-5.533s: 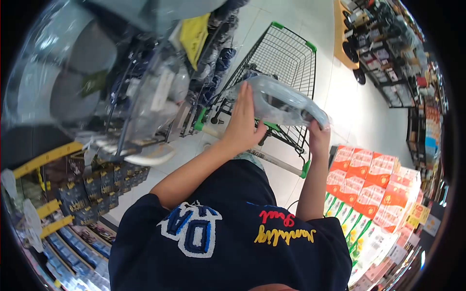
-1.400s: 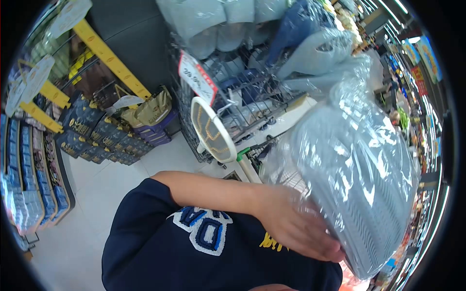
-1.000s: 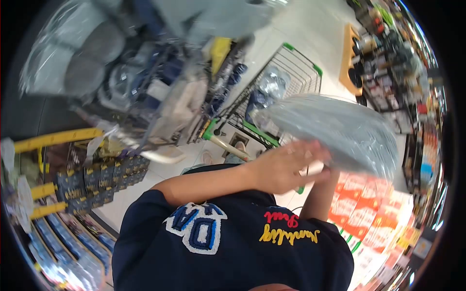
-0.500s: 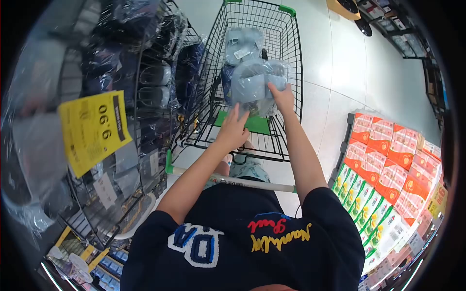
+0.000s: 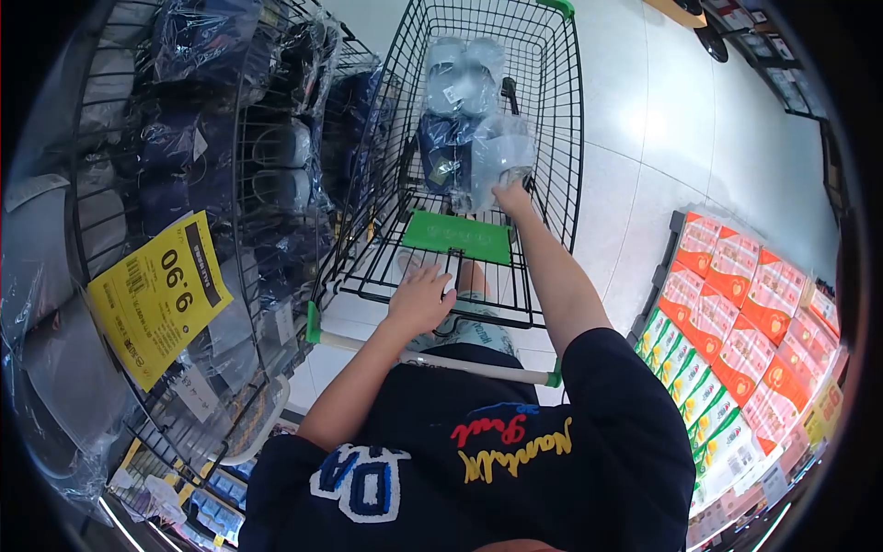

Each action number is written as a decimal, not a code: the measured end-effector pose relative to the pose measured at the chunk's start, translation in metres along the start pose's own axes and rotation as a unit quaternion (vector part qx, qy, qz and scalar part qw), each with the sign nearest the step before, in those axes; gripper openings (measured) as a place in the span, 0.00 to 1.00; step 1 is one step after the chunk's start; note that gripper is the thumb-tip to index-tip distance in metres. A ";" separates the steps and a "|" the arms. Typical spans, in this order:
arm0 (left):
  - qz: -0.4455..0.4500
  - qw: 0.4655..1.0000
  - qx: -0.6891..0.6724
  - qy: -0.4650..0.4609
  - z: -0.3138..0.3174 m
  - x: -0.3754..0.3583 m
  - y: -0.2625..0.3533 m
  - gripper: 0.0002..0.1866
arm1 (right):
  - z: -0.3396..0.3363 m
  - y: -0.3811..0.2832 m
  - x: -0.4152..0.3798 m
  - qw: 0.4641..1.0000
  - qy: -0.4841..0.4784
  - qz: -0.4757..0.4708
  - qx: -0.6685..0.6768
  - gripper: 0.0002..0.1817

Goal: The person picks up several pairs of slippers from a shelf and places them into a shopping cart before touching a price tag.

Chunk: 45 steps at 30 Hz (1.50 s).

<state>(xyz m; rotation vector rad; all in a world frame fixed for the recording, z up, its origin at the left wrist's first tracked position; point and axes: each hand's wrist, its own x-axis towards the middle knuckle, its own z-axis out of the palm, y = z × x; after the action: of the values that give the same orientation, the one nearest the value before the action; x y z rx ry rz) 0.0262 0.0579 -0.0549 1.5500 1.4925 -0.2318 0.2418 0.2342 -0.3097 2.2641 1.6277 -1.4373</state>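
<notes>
Slippers [image 5: 501,156] lowered beside navy pair [image 5: 443,138]; right hand [image 5: 512,196] touching, left hand [image 5: 421,299] withdrawn.

Left hand [image 5: 421,299]: bare, back uppermost, fingers loosely spread, thumb set apart. Left forearm [image 5: 354,382]: bare, slanting forward and inward from bent elbow. Right hand [image 5: 512,195]: bare, farther forward, fingers curled in grip. Right forearm [image 5: 556,271]: bare, extended forward, angled inward.

Bright indoor lighting, white glare on the floor [image 5: 635,110], glints on plastic wrap [image 5: 69,451], fisheye-bent edges, black corners
</notes>
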 end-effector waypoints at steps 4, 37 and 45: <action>0.016 0.998 0.017 0.060 0.013 0.002 -0.004 0.23 | 0.031 0.015 -0.014 0.979 -0.188 0.011 -0.075 0.44; 0.496 0.800 -0.306 0.145 -0.106 -0.417 -0.047 0.23 | -0.136 -0.333 -0.388 0.793 -0.480 -0.306 -0.219 0.34; 0.517 0.716 -0.319 0.345 -0.117 -0.492 -0.094 0.18 | -0.096 -0.492 -0.561 0.595 -0.571 -0.555 0.109 0.41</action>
<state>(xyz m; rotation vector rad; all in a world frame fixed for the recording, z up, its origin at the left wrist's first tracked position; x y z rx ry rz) -0.2256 -0.2115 0.3035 1.6639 0.7697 1.5021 -0.0882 0.0882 0.3503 -0.3845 2.1146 -2.3871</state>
